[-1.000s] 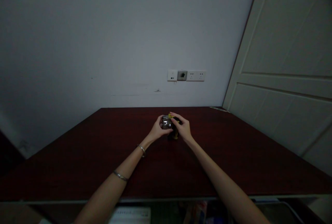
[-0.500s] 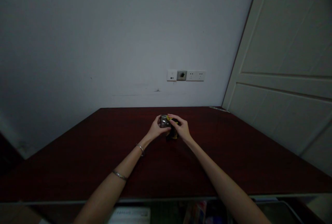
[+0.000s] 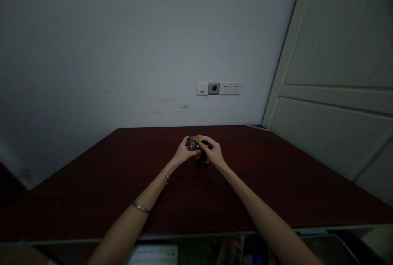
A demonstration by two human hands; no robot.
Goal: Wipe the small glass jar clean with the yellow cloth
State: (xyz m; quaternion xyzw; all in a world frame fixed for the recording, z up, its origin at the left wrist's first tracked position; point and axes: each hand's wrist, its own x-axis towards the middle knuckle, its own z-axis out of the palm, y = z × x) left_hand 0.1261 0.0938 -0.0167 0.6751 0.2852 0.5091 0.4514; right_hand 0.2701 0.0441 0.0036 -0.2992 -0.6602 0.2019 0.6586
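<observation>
My left hand (image 3: 183, 150) curls around a small clear, shiny container (image 3: 193, 145), perhaps a glass; its exact kind is too dim to make out. Pinched in my right hand (image 3: 215, 151) is a black-and-yellow cloth (image 3: 202, 158), pressed against the container's right side and rim. Part of the cloth hangs down below the fingers, close to the tabletop. Both hands are close together over the far middle of the dark red table (image 3: 123, 166). My fingers hide much of the container and the cloth.
Behind the table stands a pale wall with a row of sockets (image 3: 218, 89). A white panelled door (image 3: 334, 93) is at the right. Below the front edge lie a white box-like object (image 3: 153, 254) and several other items on a shelf.
The cloth and right fingers have shifted slightly left over the container's rim. My left hand keeps its grip. The whole view has moved slightly.
</observation>
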